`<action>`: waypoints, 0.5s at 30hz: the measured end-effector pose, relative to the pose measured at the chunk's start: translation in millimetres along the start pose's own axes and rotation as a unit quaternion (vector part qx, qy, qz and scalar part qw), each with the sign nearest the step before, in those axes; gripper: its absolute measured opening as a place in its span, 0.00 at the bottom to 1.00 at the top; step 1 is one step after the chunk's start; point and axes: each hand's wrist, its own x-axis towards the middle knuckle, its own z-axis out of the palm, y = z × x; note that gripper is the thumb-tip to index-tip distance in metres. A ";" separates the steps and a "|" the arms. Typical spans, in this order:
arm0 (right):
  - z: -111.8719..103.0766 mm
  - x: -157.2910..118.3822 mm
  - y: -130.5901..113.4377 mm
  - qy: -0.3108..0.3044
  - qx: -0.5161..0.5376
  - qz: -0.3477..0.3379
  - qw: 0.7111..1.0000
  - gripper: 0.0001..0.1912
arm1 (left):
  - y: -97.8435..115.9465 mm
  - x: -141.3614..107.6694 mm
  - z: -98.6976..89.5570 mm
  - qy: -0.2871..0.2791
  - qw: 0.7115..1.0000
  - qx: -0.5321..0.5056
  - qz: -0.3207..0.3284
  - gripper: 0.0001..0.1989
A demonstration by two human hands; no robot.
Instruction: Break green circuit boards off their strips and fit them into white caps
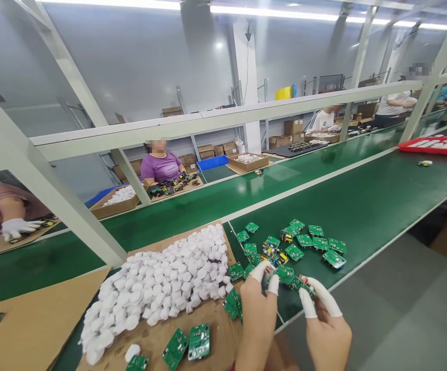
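My left hand [260, 304], with white finger cots on thumb and finger, pinches a blurred circuit board [269, 275] whose details are mostly hidden. White cots also cover fingertips of my right hand [327, 322], which is closed on the edge of a green circuit board [300, 285] with small parts on it. Just beyond my hands lie several loose green circuit boards [294, 252], some face down, some showing yellow and black components. Left of my left hand, a large pile of white round caps [161, 281] covers a cardboard sheet [219, 330].
More boards [199, 341] lie on the near cardboard. A green conveyor belt [215, 193] runs behind a white divider, with co-workers seated across it. A slanted frame post [64, 180] rises at left. A red tray [435, 146] sits far right.
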 end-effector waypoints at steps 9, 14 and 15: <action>9.2 72.5 30.2 -0.012 -0.215 -0.255 0.943 0.26 | -27.9 49.0 -16.2 -0.047 0.973 0.208 0.084 0.19; 15.0 71.6 39.6 -0.027 -0.213 -0.310 0.926 0.23 | -27.1 45.7 -13.6 -0.005 0.959 0.265 0.097 0.25; 13.7 70.0 38.1 -0.032 -0.203 -0.315 0.926 0.23 | -26.3 40.6 -15.7 -0.005 0.958 0.269 0.102 0.25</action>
